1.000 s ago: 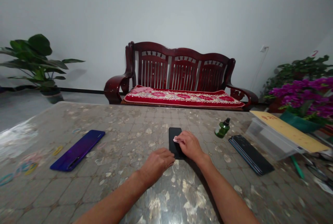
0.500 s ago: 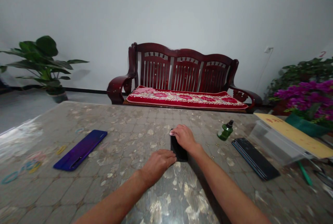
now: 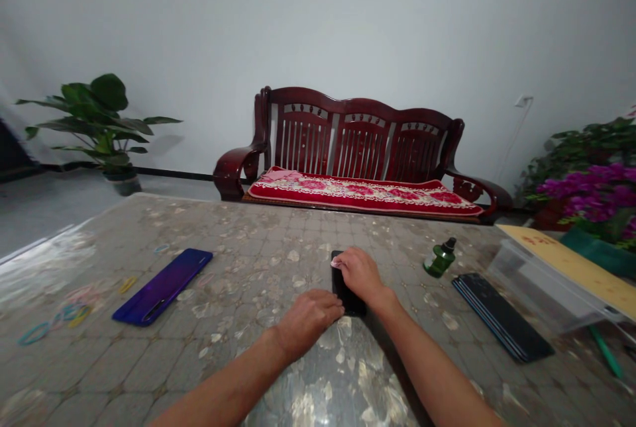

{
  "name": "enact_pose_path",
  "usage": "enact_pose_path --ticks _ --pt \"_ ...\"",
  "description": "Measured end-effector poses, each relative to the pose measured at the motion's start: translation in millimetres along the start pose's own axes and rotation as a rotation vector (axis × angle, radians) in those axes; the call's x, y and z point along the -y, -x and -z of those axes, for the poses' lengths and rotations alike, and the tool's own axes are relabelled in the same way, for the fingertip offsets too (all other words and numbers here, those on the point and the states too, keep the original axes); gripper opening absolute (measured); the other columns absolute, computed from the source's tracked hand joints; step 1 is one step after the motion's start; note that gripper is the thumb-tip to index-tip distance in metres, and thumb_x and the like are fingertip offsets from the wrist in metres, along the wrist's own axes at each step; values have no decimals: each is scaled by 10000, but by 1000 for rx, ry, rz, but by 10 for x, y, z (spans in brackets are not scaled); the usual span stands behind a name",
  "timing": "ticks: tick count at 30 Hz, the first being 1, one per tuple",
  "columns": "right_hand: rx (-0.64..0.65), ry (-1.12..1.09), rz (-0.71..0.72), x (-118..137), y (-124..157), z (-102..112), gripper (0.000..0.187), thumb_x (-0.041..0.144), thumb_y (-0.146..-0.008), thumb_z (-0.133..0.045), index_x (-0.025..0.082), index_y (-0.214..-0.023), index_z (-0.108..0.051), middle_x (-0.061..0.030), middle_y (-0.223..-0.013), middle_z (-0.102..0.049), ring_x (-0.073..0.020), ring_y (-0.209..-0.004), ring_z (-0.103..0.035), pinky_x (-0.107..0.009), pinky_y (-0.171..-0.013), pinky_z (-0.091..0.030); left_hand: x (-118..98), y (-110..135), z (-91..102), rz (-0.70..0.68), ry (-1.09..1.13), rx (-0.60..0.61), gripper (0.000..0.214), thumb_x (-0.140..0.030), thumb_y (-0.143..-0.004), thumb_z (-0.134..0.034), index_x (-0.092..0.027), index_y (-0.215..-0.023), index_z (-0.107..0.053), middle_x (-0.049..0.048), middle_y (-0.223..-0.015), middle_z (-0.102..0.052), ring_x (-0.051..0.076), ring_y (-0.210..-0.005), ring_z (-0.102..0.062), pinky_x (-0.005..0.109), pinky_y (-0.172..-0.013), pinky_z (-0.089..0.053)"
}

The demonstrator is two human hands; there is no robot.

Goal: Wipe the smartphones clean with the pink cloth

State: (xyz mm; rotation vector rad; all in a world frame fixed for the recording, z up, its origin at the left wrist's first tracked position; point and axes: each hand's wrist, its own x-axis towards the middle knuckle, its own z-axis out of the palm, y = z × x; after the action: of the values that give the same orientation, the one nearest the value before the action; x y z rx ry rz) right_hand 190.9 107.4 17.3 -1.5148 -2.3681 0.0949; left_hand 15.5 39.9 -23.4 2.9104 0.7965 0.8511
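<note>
A black smartphone (image 3: pixel 352 301) lies flat on the patterned tablecloth in front of me. My right hand (image 3: pixel 362 272) is closed in a pinch on a small pale cloth (image 3: pixel 336 262), which it presses against the upper part of the screen. My left hand (image 3: pixel 312 316) grips the phone's lower left edge, with its fingers together; the underside of these fingers is hidden. Away to the left rests a blue-purple phone (image 3: pixel 163 286). A green bottle with a black cap (image 3: pixel 440 258) stands upright beyond my right hand.
On the right lies a stack of dark phones (image 3: pixel 501 318) beside a clear plastic box (image 3: pixel 529 281) with a yellow sheet (image 3: pixel 571 261) on top. Several coloured bands (image 3: pixel 34 333) lie at the left. A wooden bench (image 3: pixel 358 142) stands behind the table (image 3: pixel 209 361).
The view has shifted slightly, so everything sits a little further right and lower. My right hand with the cloth stays near the top of the phone; my left hand remains at its lower edge.
</note>
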Motion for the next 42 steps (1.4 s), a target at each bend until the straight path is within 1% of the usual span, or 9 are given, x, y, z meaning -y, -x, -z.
enact_pose_path --ticks 4,11,17,21,25,31,33,38,42 --pt "-33 -1 -43 -51 -27 -14 230 196 -938 -528 237 -970 -752 -66 -955 -689 -194 -930 -603 -279 -824 -418 10 3 15 11 -27 6 238 -227 -1015 -446 -187 -976 -677 57 -911 -718 167 -858 -675 288 -813 -531" --pt "19 -88 148 -71 254 62 216 169 -912 -554 251 -929 -753 -34 -899 -687 -168 -896 -600 -260 -807 -418 10 -2 15 16 -34 10 245 -226 -1017 -445 -185 -965 -681 48 -889 -715 166 -842 -671 285 -796 -529" --pt "-44 -24 35 -159 100 36 226 176 -931 -537 235 -955 -754 -59 -928 -695 -187 -917 -604 -281 -839 -424 17 3 13 -3 -38 -18 225 -211 -1004 -469 -181 -980 -690 56 -949 -739 186 -876 -687 310 -810 -544" --pt "-62 -100 107 -165 252 37 227 143 -910 -544 239 -932 -750 -41 -897 -679 -170 -886 -600 -263 -802 -427 29 13 5 -2 -36 -27 247 -209 -1010 -454 -187 -1003 -700 60 -956 -739 183 -898 -688 314 -828 -546" --pt "-3 -176 174 -154 429 94 248 103 -877 -556 250 -915 -752 -19 -880 -676 -151 -874 -606 -246 -789 -423 17 -5 24 10 -31 -10 277 -222 -1016 -440 -179 -969 -709 63 -898 -730 180 -852 -684 302 -798 -547" --pt "-56 -103 44 -178 259 85 214 169 -921 -550 231 -937 -755 -47 -895 -688 -176 -896 -602 -269 -810 -430 -7 -19 50 -5 -40 -17 243 -207 -1007 -461 -175 -966 -698 61 -927 -738 176 -854 -690 295 -803 -544" --pt "-68 -105 48 -184 252 77 217 167 -918 -547 231 -941 -753 -49 -889 -684 -174 -889 -602 -268 -806 -431 -5 -13 43 -8 -39 -22 232 -202 -1004 -466 -175 -964 -693 59 -931 -738 177 -854 -690 294 -798 -544" --pt "23 -158 135 -168 433 136 245 118 -863 -554 248 -909 -757 -23 -860 -667 -150 -848 -606 -238 -745 -419 2 -6 27 10 -44 -4 224 -198 -1000 -475 -183 -964 -696 55 -905 -726 171 -845 -686 288 -793 -542" --pt "36 -167 104 -167 436 147 243 131 -875 -553 249 -915 -761 -26 -867 -682 -154 -870 -615 -241 -784 -423 0 -9 25 4 -43 -7 233 -211 -1006 -466 -181 -952 -690 50 -906 -729 175 -851 -683 292 -794 -540"
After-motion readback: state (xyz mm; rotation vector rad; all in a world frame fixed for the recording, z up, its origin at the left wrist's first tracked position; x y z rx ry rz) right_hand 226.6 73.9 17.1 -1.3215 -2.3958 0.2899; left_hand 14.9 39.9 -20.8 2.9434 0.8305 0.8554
